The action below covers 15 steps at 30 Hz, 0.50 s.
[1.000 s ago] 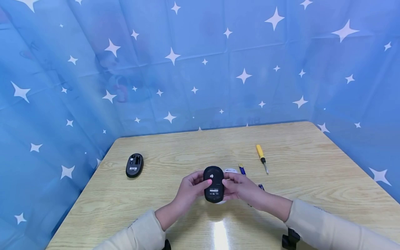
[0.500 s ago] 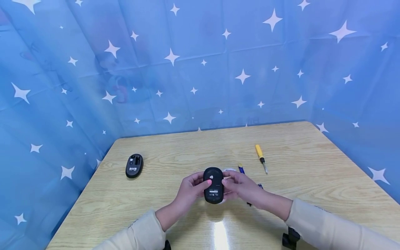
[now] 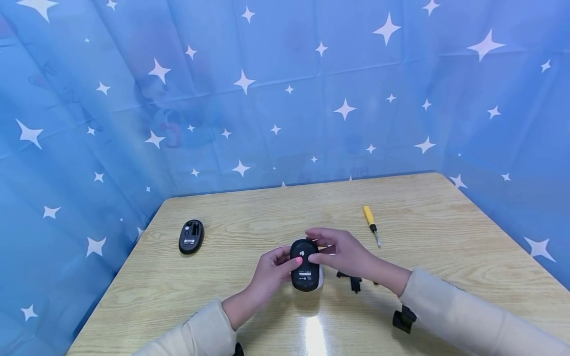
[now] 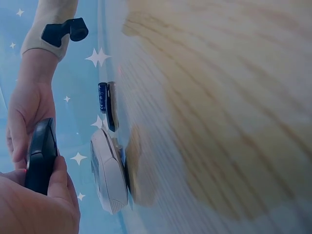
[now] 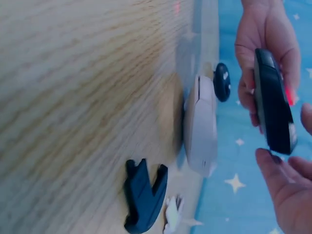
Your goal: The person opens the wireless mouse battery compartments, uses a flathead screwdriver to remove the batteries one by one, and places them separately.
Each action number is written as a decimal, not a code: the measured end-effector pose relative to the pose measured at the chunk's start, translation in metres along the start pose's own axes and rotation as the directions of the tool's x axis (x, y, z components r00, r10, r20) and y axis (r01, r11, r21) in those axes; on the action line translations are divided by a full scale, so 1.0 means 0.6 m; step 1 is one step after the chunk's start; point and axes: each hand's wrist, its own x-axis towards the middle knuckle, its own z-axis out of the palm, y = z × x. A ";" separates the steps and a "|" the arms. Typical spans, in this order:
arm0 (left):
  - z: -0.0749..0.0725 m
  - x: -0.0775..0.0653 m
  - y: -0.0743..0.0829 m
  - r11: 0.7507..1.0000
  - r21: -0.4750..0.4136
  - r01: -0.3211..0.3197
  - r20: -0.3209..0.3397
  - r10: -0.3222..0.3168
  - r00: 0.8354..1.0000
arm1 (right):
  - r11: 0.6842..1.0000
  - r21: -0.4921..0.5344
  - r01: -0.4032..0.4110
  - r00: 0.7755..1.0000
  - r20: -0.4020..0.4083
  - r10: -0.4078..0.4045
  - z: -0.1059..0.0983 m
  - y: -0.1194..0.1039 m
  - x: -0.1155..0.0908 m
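Observation:
My left hand [image 3: 269, 269] grips a black computer mouse [image 3: 305, 277] by its side, thumb across the underside, which faces up with its white label. My right hand [image 3: 345, 253] is at the mouse's other side with fingers loosely spread. In the right wrist view a fingertip [image 5: 267, 158] is right at the mouse's end, while the thumb [image 5: 307, 117] stands apart from it. Below the held mouse, a white mouse [image 5: 201, 129] lies on the table, mostly hidden in the head view. Beside it is a forked black plastic piece [image 3: 354, 283].
Another black mouse [image 3: 191, 236] lies underside up at the left, its battery slot uncovered. A yellow-handled screwdriver [image 3: 371, 222] lies at the right on the wooden table [image 3: 249, 212]. A blue battery [image 4: 102, 97] and a small white piece [image 5: 172, 214] lie near the white mouse.
My right hand has loosened from the mouse's side and shifted up, its fingers now spread at the upper edge. It now covers the batteries in the head view. The left hand's grip is unchanged.

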 end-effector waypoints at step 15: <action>-0.003 0.003 -0.005 0.999 -0.017 0.033 -0.007 -0.033 0.999 | 0.994 -0.076 -0.084 0.996 0.011 0.085 0.009 -0.014 0.009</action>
